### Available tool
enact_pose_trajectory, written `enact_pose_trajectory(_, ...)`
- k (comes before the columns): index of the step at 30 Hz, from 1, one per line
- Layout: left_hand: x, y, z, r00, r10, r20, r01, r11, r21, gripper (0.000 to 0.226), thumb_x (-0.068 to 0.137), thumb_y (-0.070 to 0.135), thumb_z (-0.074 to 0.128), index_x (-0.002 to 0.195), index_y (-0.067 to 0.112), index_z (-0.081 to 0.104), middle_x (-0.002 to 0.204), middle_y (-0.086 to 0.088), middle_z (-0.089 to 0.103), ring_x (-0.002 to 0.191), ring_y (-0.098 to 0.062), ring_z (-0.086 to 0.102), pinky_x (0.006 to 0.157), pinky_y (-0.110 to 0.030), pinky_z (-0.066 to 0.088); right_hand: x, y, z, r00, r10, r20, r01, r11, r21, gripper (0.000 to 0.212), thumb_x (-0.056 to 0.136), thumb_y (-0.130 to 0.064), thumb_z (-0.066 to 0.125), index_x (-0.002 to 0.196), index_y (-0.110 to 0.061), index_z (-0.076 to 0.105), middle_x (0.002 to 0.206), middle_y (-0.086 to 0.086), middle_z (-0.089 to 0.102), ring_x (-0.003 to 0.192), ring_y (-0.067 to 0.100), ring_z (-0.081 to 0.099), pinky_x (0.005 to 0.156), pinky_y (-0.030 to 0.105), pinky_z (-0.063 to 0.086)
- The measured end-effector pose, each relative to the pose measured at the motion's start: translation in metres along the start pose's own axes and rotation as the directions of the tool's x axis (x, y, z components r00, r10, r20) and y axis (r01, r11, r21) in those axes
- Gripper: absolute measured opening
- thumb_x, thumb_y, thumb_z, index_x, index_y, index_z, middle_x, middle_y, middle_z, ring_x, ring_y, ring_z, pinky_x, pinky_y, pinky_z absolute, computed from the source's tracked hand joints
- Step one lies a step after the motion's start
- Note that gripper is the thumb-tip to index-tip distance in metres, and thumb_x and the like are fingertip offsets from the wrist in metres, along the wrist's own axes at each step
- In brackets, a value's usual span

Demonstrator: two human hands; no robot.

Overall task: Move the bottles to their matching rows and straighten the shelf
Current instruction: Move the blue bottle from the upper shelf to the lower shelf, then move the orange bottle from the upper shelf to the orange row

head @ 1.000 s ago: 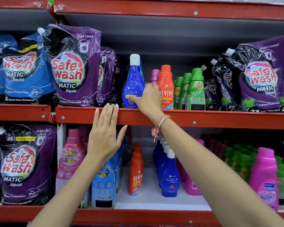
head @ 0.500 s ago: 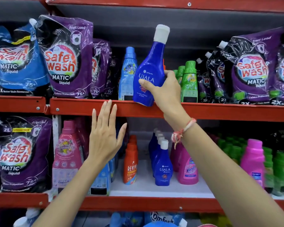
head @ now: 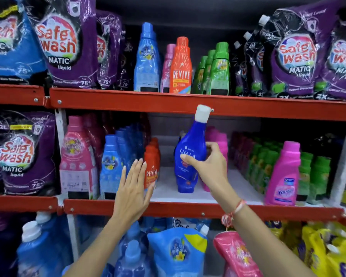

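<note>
My right hand (head: 210, 166) grips a dark blue Ujala bottle (head: 192, 148) with a white cap, tilted slightly, in front of the middle shelf (head: 188, 208). Behind it stands the row of matching dark blue bottles (head: 185, 184), mostly hidden. My left hand (head: 133, 188) is flat with fingers spread, in front of the orange Revive row (head: 151, 166) and the light blue bottles (head: 110, 166). On the upper shelf (head: 148, 102) stand a light blue bottle (head: 147, 60), a pink bottle (head: 168, 68), an orange Revive bottle (head: 181, 66) and green bottles (head: 218, 70).
Purple Safe Wash pouches (head: 66, 47) fill both ends of the upper shelf and the left of the middle shelf. Pink bottles (head: 284, 174) and green bottles (head: 316, 176) stand at the middle shelf's right. Blue and pink refill pouches (head: 178, 252) sit below.
My right hand lifted the dark blue bottle off the upper shelf and brought it down to the middle shelf. My left hand dropped from the upper shelf edge to the middle shelf bottles.
</note>
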State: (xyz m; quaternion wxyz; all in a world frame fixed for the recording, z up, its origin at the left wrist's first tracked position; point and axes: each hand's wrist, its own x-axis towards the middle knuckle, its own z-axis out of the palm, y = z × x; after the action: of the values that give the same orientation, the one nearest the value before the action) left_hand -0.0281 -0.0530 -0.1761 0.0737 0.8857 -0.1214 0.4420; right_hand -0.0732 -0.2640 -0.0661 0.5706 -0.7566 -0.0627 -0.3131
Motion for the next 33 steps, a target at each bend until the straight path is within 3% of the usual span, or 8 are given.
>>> enact_pose_trajectory(4,-0.021,-0.001,0.019,0.989,-0.033,0.141,0.027,0.999,0.044,0.066,0.096,0.048,0.025,0.143,0.003,0.035,0.150,-0.013,0.041,0.141,-0.024,0.031,0.118,-0.041,0.011,0.002,0.046,0.007,0.997,0.073,0.004,-0.071,0.989,-0.132,0.054,0.063,-0.023,0.086,0.098,-0.018,0.045,0.100,0.006,0.068,0.083,0.022,0.061,0.066,0.025,0.040)
enact_pose_trajectory(6,-0.028,-0.001,0.026,0.979,-0.057,0.197,0.045,0.997,0.063,0.069,0.096,0.050,0.020,0.141,0.001,0.039,0.146,-0.014,0.046,0.138,-0.026,0.037,0.116,-0.042,0.013,0.004,0.066,0.012,0.995,0.098,0.001,-0.096,0.979,-0.181,0.054,0.063,-0.023,0.086,0.095,-0.018,0.043,0.100,0.008,0.067,0.086,0.025,0.061,0.069,0.027,0.040)
enact_pose_trajectory(14,-0.043,0.000,0.039,0.959,-0.154,0.238,0.133,0.986,0.104,0.076,0.097,0.055,0.012,0.129,-0.001,0.053,0.129,-0.017,0.061,0.125,-0.031,0.053,0.111,-0.043,0.019,0.007,0.105,0.019,0.981,0.194,0.008,-0.184,0.943,-0.277,0.055,0.063,-0.025,0.086,0.100,-0.013,0.046,0.109,0.011,0.064,0.096,0.029,0.062,0.079,0.038,0.051)
enact_pose_trajectory(20,-0.046,-0.003,0.042,0.958,-0.148,0.247,0.124,0.986,0.112,0.075,0.096,0.056,0.016,0.129,-0.001,0.053,0.128,-0.017,0.061,0.125,-0.031,0.053,0.116,-0.038,0.007,0.008,0.113,0.023,0.975,0.217,0.052,-0.193,0.938,-0.289,0.059,0.065,-0.024,0.085,0.108,-0.008,0.049,0.112,0.012,0.063,0.100,0.030,0.062,0.075,0.032,0.047)
enact_pose_trajectory(23,-0.047,-0.005,0.043,0.958,-0.133,0.254,0.105,0.987,0.121,0.076,0.095,0.058,0.018,0.129,-0.002,0.052,0.128,-0.017,0.061,0.126,-0.031,0.052,0.116,-0.040,0.010,0.009,0.115,0.023,0.974,0.211,0.078,-0.177,0.934,-0.310,0.060,0.067,-0.024,0.084,0.111,-0.008,0.048,0.115,0.011,0.062,0.103,0.030,0.061,0.074,0.030,0.046)
enact_pose_trajectory(27,-0.047,-0.005,0.042,0.954,-0.133,0.270,0.101,0.986,0.130,0.077,0.095,0.059,0.019,0.129,-0.001,0.053,0.127,-0.017,0.062,0.124,-0.030,0.054,0.115,-0.039,0.010,0.012,0.111,0.017,0.966,0.209,0.151,-0.137,0.912,-0.387,0.066,0.068,-0.031,0.083,0.118,-0.006,0.048,0.119,0.012,0.062,0.108,0.030,0.060,0.083,0.039,0.052)
enact_pose_trajectory(30,-0.047,-0.006,0.040,0.947,-0.138,0.292,0.100,0.985,0.142,0.078,0.094,0.060,0.019,0.128,-0.001,0.054,0.126,-0.017,0.062,0.123,-0.030,0.055,0.115,-0.037,0.009,0.008,0.085,0.005,0.998,-0.026,0.062,0.052,0.881,-0.471,0.052,0.076,-0.042,0.074,0.112,-0.011,0.052,0.110,0.003,0.057,0.103,0.021,0.054,0.078,0.030,0.046)
enact_pose_trajectory(33,-0.047,-0.005,0.040,0.934,-0.154,0.321,0.112,0.983,0.147,0.079,0.094,0.061,0.020,0.127,-0.002,0.054,0.126,-0.017,0.063,0.122,-0.030,0.056,0.115,-0.035,0.006,0.010,0.037,-0.008,0.926,-0.372,-0.061,0.301,0.827,-0.475,0.025,0.087,-0.041,0.060,0.084,-0.017,0.054,0.082,-0.004,0.056,0.080,0.017,0.053,0.066,0.029,0.042)
